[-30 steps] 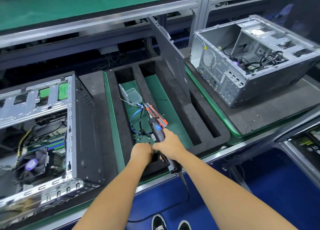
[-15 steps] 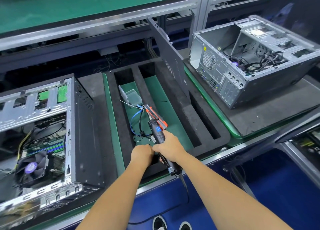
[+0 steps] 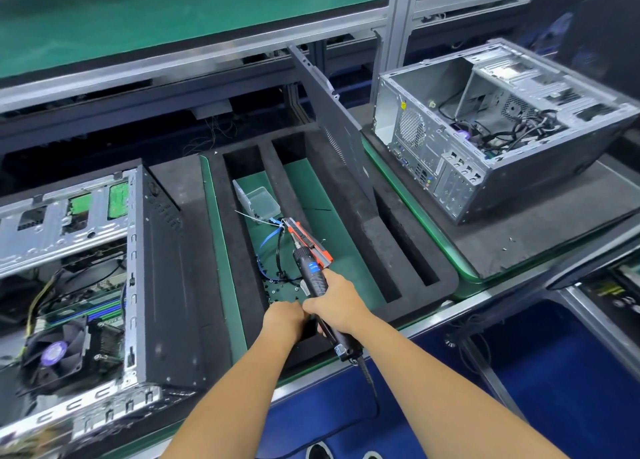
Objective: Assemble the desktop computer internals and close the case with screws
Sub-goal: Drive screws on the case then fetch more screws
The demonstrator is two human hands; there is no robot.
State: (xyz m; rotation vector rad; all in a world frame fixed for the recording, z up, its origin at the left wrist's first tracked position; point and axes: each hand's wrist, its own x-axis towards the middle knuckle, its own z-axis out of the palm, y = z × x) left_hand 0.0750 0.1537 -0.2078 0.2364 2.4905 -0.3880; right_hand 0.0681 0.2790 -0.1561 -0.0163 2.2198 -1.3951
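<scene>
I judge I'm early on: both cases, left [image 3: 86,285] and right [image 3: 502,129], lie open, side panel [image 3: 332,126] off. My right hand [image 3: 337,301] grips the electric screwdriver [image 3: 311,271]; my left hand [image 3: 284,320] curls at the loose screws [image 3: 277,290], its hold hidden.

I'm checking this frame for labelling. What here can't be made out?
Head view only:
- Left hand: fingers hidden behind its own back; what they hold is unseen.
- Screws: too small to count.
- Left case: cut off by the frame edge.
- Screwdriver: tip lost against the orange knife.

a green-topped workbench [image 3: 138,26] with an aluminium frame post [image 3: 398,19] stands over a blue floor [image 3: 554,372].
</scene>
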